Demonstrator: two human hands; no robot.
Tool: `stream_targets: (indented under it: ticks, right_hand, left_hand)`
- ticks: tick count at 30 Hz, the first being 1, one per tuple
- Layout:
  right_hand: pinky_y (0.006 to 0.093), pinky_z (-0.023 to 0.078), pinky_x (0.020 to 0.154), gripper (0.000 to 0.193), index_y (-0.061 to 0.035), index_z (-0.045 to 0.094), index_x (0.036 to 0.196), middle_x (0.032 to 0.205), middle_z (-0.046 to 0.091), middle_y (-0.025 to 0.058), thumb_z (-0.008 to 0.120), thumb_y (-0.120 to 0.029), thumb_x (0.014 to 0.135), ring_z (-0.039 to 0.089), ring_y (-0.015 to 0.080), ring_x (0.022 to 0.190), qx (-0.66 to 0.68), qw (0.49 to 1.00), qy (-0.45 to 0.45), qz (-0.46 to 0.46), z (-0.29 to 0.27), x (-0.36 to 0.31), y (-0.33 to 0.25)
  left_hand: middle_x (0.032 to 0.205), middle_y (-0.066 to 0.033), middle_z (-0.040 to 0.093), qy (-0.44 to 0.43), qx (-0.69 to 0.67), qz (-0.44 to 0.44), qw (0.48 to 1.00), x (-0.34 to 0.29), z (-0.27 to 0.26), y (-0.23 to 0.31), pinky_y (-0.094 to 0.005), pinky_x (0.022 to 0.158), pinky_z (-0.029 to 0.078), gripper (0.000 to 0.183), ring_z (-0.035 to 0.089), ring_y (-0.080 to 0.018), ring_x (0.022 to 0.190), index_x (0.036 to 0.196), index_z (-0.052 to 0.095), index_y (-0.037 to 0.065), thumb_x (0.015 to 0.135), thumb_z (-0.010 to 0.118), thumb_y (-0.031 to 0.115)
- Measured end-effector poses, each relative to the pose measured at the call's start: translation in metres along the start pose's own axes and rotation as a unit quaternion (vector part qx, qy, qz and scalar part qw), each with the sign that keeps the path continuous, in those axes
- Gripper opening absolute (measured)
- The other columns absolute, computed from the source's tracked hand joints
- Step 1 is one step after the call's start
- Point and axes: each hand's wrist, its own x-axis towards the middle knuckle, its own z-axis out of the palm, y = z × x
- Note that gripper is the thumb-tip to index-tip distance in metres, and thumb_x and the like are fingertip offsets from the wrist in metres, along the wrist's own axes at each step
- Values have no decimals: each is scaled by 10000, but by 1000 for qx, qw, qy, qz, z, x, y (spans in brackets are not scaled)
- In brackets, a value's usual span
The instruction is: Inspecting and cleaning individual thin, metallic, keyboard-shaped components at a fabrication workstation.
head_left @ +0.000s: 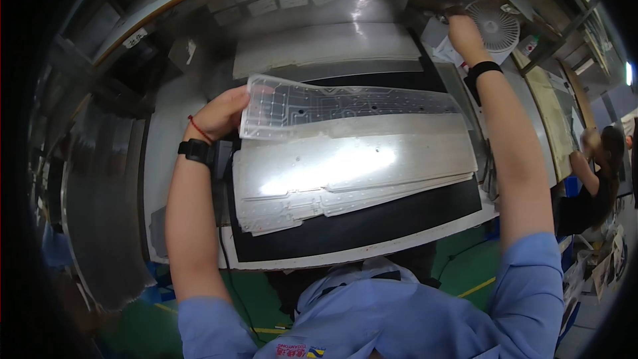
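Note:
My left hand grips the left end of a clear flexible circuit sheet with printed traces and small dots. Its fingers show through the plastic. The sheet is tilted up above a stack of similar clear sheets, which lies on a black mat and reflects a bright glare. Far to the right, my right hand reaches out above a white box, beside a white fan. Its fingers look curled in around something dark and mostly hidden.
The white fan stands at the back right. Behind the mat lies another stack of pale sheets, with paper labels on the panel beyond. A dark sheet-covered rack is at the left. Another person works at the far right.

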Motion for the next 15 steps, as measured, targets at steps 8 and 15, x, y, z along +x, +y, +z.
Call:
stream_targets:
  ticks: [8, 15]
  right_hand:
    - [469, 501, 867, 301, 8, 675, 1013, 1042, 630, 262, 504, 38, 766, 625, 412, 956, 39, 999, 4, 18, 0, -6, -9]
    - [462, 484, 908, 358, 2, 676, 1071, 1077, 629, 254, 518, 55, 754, 603, 422, 1012, 58, 998, -26, 8, 1, 1, 5]
  left_hand:
    - [997, -52, 667, -61, 55, 2, 997, 0, -7, 2, -191, 596, 502, 599, 626, -83, 713, 1378, 432, -6, 887, 693, 216]
    - [1092, -102, 659, 5, -37, 27, 999, -4, 0, 4, -327, 911, 500, 559, 628, -171, 1031, 1354, 453, -6, 937, 628, 323]
